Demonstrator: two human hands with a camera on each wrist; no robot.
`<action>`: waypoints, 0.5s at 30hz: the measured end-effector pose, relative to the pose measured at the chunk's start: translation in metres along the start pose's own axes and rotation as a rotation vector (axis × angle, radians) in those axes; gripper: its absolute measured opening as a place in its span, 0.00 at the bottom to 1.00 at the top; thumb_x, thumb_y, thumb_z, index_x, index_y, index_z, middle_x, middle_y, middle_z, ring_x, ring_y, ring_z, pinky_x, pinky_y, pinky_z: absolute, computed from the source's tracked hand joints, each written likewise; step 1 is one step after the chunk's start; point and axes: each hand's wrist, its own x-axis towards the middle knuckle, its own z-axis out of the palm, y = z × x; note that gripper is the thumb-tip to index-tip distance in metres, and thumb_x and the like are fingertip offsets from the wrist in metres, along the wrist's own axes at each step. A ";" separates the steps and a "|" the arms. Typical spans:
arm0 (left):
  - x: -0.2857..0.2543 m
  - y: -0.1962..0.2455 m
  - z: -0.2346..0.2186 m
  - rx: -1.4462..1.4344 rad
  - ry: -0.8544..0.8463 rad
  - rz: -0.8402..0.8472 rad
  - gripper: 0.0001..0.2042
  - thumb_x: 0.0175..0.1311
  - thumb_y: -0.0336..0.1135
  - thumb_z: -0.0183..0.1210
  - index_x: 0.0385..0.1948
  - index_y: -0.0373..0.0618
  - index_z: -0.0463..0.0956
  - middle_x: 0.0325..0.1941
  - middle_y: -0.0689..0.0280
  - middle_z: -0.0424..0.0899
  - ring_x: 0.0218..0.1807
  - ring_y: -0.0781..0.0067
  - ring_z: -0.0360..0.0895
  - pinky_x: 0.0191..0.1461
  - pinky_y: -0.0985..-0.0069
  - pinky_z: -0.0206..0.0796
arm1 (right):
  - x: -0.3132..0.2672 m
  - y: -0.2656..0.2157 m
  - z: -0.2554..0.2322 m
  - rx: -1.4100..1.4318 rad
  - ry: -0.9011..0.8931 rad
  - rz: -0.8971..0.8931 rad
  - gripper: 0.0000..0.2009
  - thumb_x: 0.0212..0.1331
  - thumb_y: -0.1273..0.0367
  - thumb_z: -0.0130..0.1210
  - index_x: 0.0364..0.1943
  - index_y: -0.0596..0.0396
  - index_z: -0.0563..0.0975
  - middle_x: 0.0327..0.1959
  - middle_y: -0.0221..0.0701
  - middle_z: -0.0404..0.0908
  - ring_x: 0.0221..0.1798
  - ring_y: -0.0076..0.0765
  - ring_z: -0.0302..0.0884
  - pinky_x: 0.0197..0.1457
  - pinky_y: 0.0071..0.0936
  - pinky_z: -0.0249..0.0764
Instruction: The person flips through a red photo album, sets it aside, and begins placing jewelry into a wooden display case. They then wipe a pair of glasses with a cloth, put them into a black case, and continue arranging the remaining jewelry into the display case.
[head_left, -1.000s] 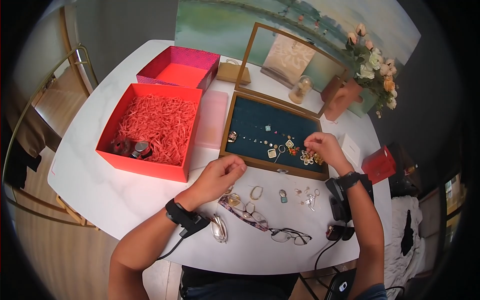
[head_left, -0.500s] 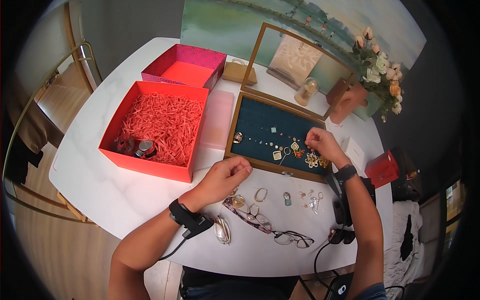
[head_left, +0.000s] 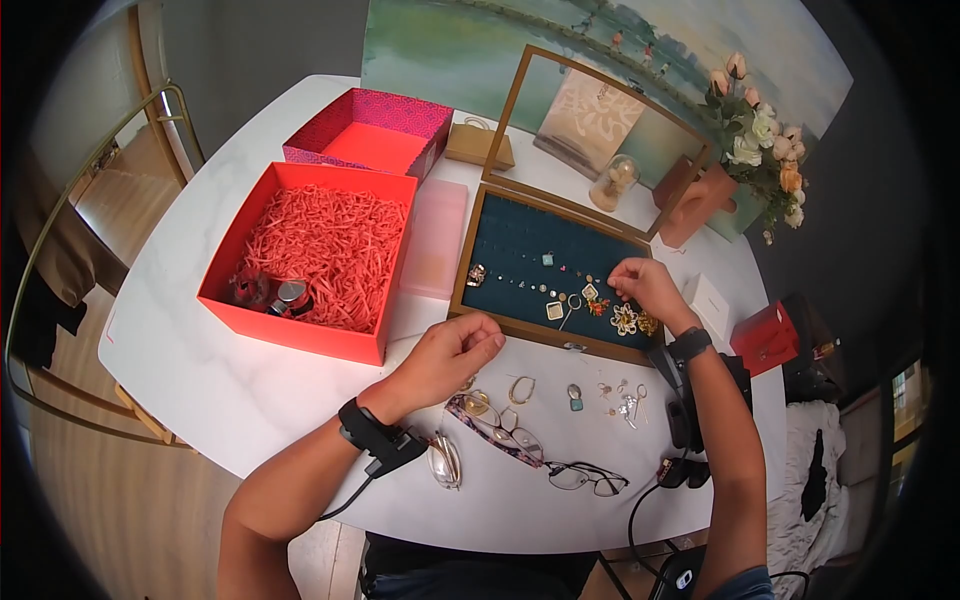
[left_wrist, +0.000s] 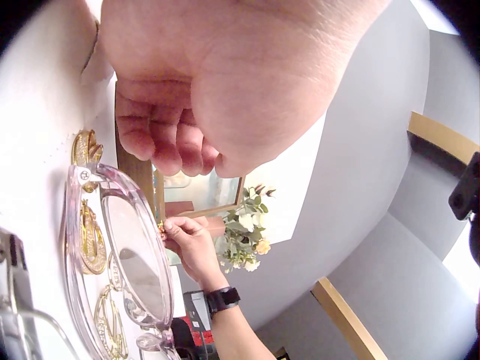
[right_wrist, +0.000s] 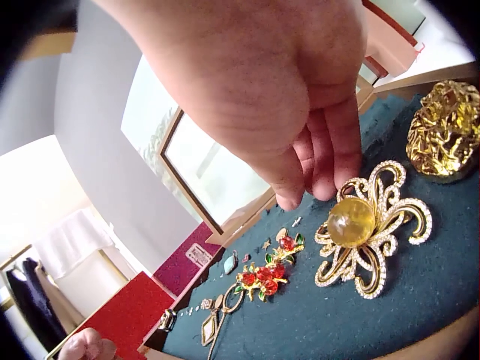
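A flat wooden jewelry box lined in dark green velvet lies with its framed lid raised. My right hand reaches over its right side, thumb and fingertips drawn together close to the velvet; whether they pinch a small piece I cannot tell. Beside those fingertips sit a gold flower brooch with a yellow stone, a crumpled gold piece and a brooch with red stones. Rows of small studs line the velvet. Loosely curled and holding nothing, my left hand rests by the box's front left corner.
Eyeglasses with a patterned frame, black-framed glasses, folded glasses and loose jewelry lie nearest me. A red box of shredded paper stands left, a purple one behind it. A flower vase stands behind the jewelry box.
The head view has shifted slightly, so the table things appear a little further right. My right hand has barely moved over the velvet; the left hand stays in place.
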 end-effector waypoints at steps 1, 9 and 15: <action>0.000 0.001 0.000 -0.001 0.001 0.000 0.10 0.74 0.38 0.56 0.39 0.40 0.77 0.23 0.76 0.71 0.24 0.89 0.64 0.27 0.83 0.58 | 0.001 0.002 0.001 0.011 0.009 0.010 0.04 0.60 0.75 0.63 0.31 0.61 0.81 0.25 0.25 0.79 0.27 0.18 0.74 0.33 0.20 0.74; 0.000 0.002 0.000 0.003 -0.005 -0.010 0.10 0.74 0.38 0.56 0.39 0.40 0.77 0.22 0.76 0.71 0.23 0.89 0.64 0.25 0.83 0.58 | 0.002 -0.006 0.004 -0.068 0.058 -0.039 0.03 0.58 0.76 0.64 0.31 0.61 0.80 0.24 0.24 0.78 0.29 0.19 0.74 0.36 0.19 0.73; -0.001 0.006 -0.003 0.024 -0.050 -0.066 0.09 0.75 0.37 0.55 0.41 0.41 0.76 0.28 0.78 0.72 0.28 0.91 0.65 0.30 0.85 0.60 | 0.006 -0.006 0.004 -0.151 0.031 -0.071 0.05 0.55 0.76 0.66 0.31 0.60 0.80 0.24 0.27 0.79 0.29 0.20 0.74 0.35 0.22 0.73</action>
